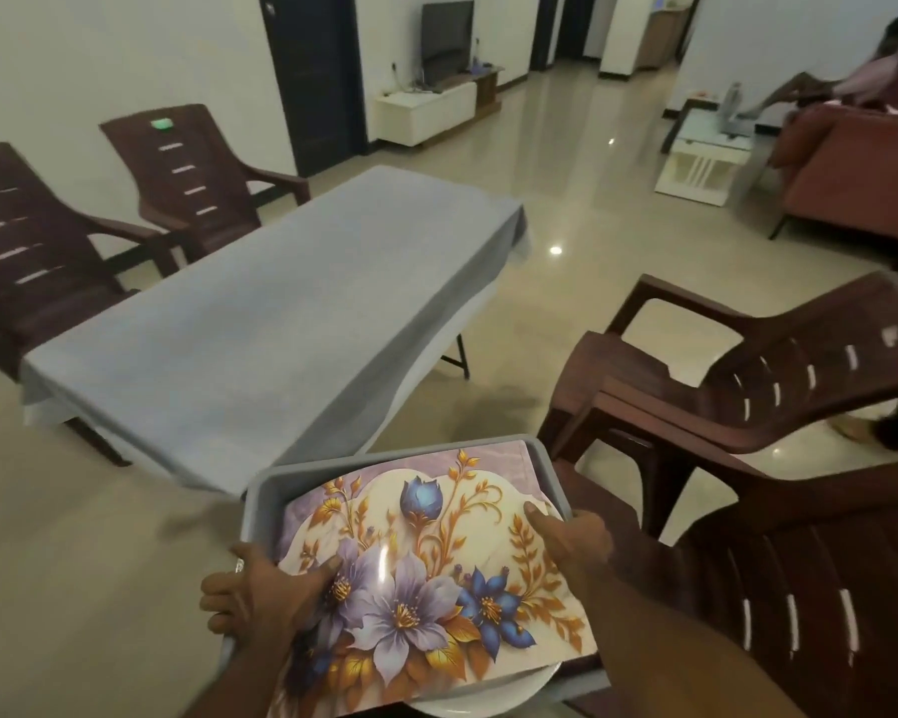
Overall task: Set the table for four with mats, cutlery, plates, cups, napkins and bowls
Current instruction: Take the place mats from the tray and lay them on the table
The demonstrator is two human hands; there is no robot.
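1. Left hand grips the left rim of the grey plastic tray; thumb rests on the glossy floral place mat.
2. Right hand grips the mat's right edge.
3. White plate shows beneath the mat.
4. Grey-clothed rectangular table stands ahead, between brown plastic chairs.

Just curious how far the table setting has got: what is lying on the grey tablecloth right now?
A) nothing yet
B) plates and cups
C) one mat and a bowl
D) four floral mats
A: the tablecloth is bare, while both hands, left hand and right hand, hold the floral mat over the grey tray.
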